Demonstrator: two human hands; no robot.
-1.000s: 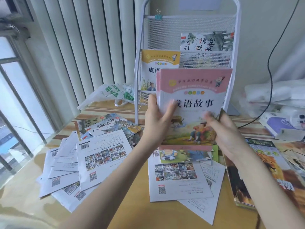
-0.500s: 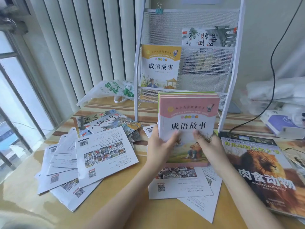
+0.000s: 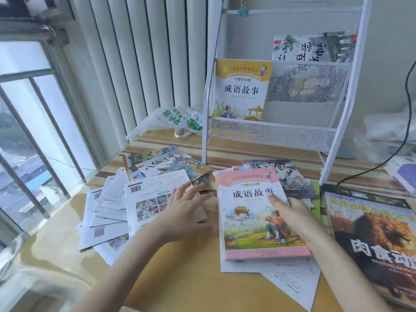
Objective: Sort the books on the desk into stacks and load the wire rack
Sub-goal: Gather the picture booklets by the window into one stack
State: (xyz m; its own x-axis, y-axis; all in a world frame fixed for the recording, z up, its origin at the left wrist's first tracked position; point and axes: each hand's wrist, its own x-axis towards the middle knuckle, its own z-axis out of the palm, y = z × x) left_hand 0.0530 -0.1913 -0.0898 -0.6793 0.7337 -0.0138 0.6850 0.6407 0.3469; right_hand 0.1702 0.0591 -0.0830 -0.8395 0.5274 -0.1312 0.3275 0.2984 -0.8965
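A pink-covered book tops a small stack lying flat on the desk in front of me. My right hand rests on its right edge, fingers laid over the cover. My left hand hovers open to the left of the stack, above scattered white-backed booklets. The white wire rack stands behind, holding a yellow-covered book on its lower shelf and an ink-painting book on the shelf above. A large lion-cover book lies at the right.
Illustrated books fan out at the back left of the desk. A white and green plastic bag lies beside the rack. A black cable runs down at the right, past a boxed item. Window and blinds line the left.
The pink stack, held upright in both hands before, now lies flat on the desk. My left hand has let go and moved left; my right hand stays on it.
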